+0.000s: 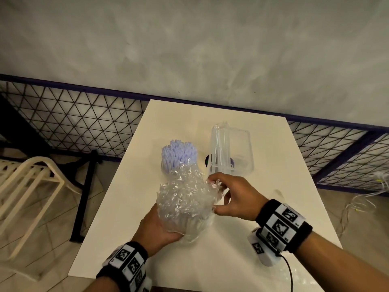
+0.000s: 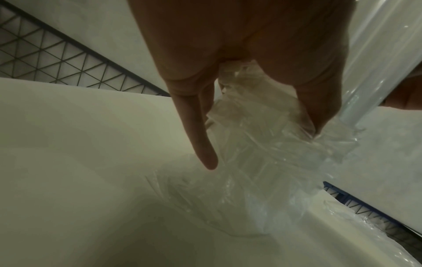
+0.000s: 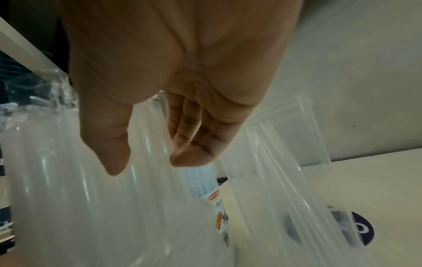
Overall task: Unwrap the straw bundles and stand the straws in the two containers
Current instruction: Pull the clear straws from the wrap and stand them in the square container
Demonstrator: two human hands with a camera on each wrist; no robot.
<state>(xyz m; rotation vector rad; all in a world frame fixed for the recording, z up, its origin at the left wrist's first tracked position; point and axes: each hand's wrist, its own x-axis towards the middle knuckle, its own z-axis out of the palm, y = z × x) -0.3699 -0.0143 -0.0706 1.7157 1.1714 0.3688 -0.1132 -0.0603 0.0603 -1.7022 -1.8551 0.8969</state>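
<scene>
From the left side, my left hand holds the lower end of the straw bundle from below, fingers curled around it. In the left wrist view the wrap is gathered between the thumb and the fingers, and 1 finger points free toward the table. The bundle leans up and away from this hand, over the table and not resting on it as far as I can see.

The plastic wrap is thin, crinkled and very light — I judge it slippery and easy to tear. The straws inside are stiff along their length but will crush if I squeeze hard, so the good place to hold is low on the bundle, with a soft grip.

Just beyond the top of the bundle stands 1 container full of lilac straws, upright.

To the right, my right hand is at the upper right edge of the wrap. The thumb and fingers are bent toward a fold of film; I think they pinch it, though the right wrist view is not clear on the contact.

Beyond the right hand stands the clear container, with a few clear straws leaning at its left side.
</scene>
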